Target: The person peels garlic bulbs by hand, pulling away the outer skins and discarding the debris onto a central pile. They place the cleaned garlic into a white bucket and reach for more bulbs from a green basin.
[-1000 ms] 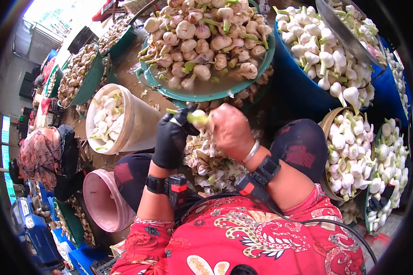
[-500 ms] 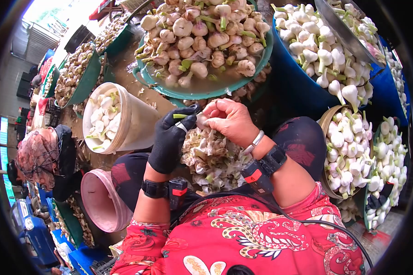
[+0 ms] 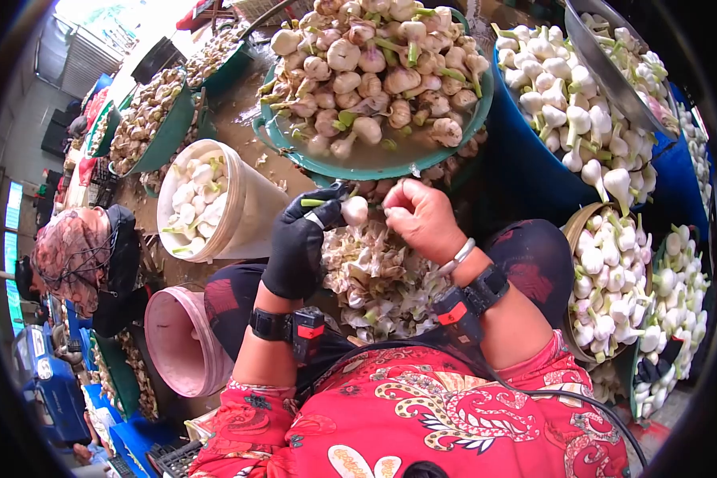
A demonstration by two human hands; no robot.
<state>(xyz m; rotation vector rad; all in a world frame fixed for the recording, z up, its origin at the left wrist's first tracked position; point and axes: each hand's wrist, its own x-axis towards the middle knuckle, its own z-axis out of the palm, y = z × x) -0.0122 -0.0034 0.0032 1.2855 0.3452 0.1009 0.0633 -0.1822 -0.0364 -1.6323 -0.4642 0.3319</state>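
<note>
Above the peels, right hand has released garlic held in left hand.

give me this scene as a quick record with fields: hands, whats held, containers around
left hand: black glove, holding a garlic bulb, green stem pointing left
right hand: bare, fingers curled, close beside the bulb
lap: pile of garlic skins
ahead: teal basin heaped with unpeeled garlic
left side: white bucket of peeled bulbs; pink bucket nearer the body
right side: blue tub of peeled bulbs
others: a person in a patterned head covering, far left
</note>
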